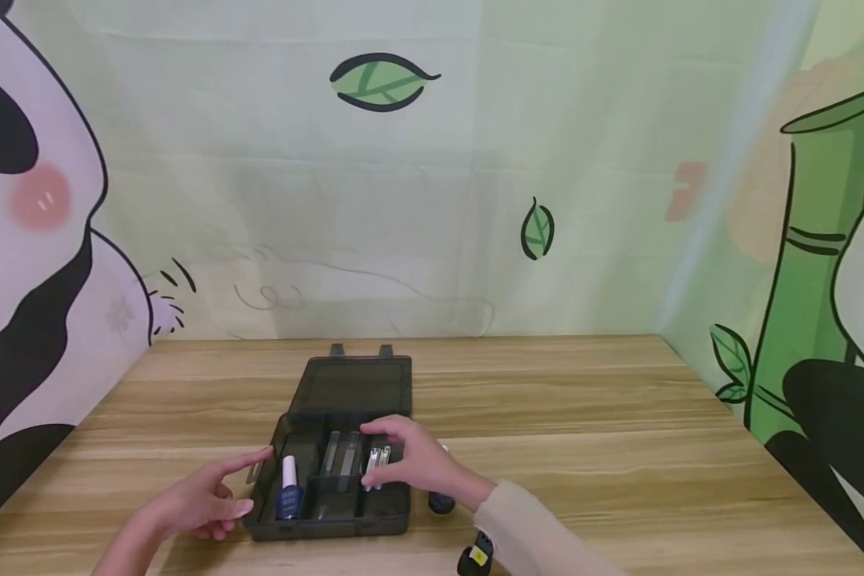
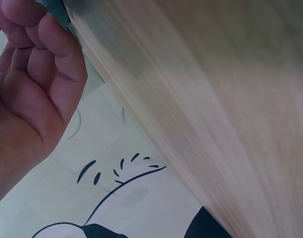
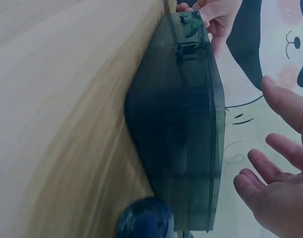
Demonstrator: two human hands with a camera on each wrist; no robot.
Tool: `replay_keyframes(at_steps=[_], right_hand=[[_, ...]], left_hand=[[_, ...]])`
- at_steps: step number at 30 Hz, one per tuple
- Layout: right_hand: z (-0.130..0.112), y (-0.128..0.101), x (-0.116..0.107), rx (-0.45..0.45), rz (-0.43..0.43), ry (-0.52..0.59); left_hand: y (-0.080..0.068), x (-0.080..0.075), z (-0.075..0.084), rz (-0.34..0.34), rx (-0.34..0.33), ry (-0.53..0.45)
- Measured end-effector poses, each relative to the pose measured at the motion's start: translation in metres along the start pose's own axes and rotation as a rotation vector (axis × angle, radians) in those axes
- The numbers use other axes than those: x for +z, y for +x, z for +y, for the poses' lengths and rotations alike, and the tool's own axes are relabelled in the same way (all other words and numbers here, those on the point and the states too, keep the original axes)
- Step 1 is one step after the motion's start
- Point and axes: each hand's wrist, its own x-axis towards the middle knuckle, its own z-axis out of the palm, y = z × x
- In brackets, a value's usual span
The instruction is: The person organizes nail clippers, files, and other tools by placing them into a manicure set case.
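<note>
A dark translucent organizer box (image 1: 317, 528) lies on the table, its lid (image 1: 356, 384) folded back. In the left compartment a blue nail polish bottle (image 1: 289, 492) with a white cap leans against the wall. Two slim silver pieces that look like nail clippers (image 1: 378, 464) are in the right compartment. My right hand (image 1: 418, 460) hovers over them, thumb and fingers apart; the right wrist view shows the hand (image 3: 282, 183) empty. My left hand (image 1: 194, 500) touches the box's left side with extended index finger and thumb, its other fingers bent.
Right of the box stands a second dark blue bottle (image 1: 442, 502), partly covered by my right hand. Clear strips (image 1: 342, 454) are in the middle compartment. A black strap with a yellow label (image 1: 478, 552) hangs at my right wrist. A printed cloth backdrop (image 1: 432, 200) rises behind the table (image 1: 547, 384).
</note>
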Motion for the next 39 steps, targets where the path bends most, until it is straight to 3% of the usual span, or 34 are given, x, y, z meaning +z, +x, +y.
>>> replay_keyframes(at_steps=[8,25,39], right_hand=[[0.002,-0.012,-0.011,0.059,0.009,-0.021],[0.011,-0.038,-0.037,0.072,0.009,0.020],[0.020,-0.053,-0.052,0.130,-0.010,-0.051]], left_hand=[[-0.001,0.001,0.001,0.011,-0.019,-0.001],[-0.001,0.001,0.002,-0.004,-0.008,0.002],[-0.001,0.001,0.001,-0.007,0.008,-0.002]])
